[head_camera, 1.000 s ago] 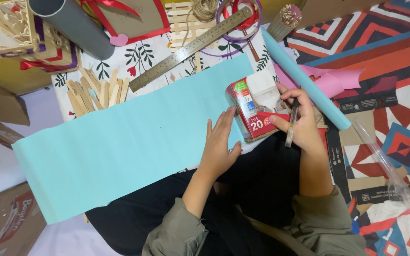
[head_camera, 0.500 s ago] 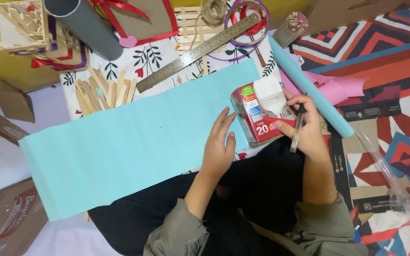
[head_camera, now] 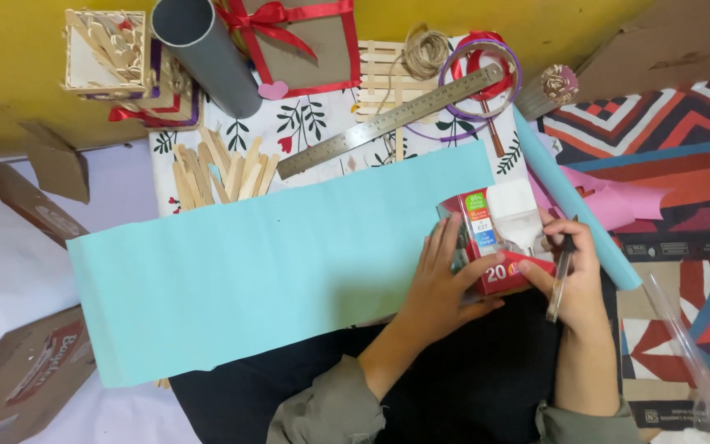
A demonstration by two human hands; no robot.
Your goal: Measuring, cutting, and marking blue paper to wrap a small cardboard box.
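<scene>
Fingers of the left hand (head_camera: 445,284) clamped a red box (head_camera: 495,242) on blue paper (head_camera: 273,263); the right hand (head_camera: 573,275) gripped a pen (head_camera: 560,271) against it.

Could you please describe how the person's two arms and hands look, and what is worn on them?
Both hands, the left hand and the right hand, are bare, with no gloves. I see no rings or watch. The forearms are uncovered. Grey-green sleeves of loose, creased cloth are pushed up toward the elbows.

A home craft corner on the floor: patterned rug (head_camera: 667,140), craft sticks (head_camera: 223,168), steel ruler (head_camera: 392,122), ribboned gift box (head_camera: 306,41).
</scene>
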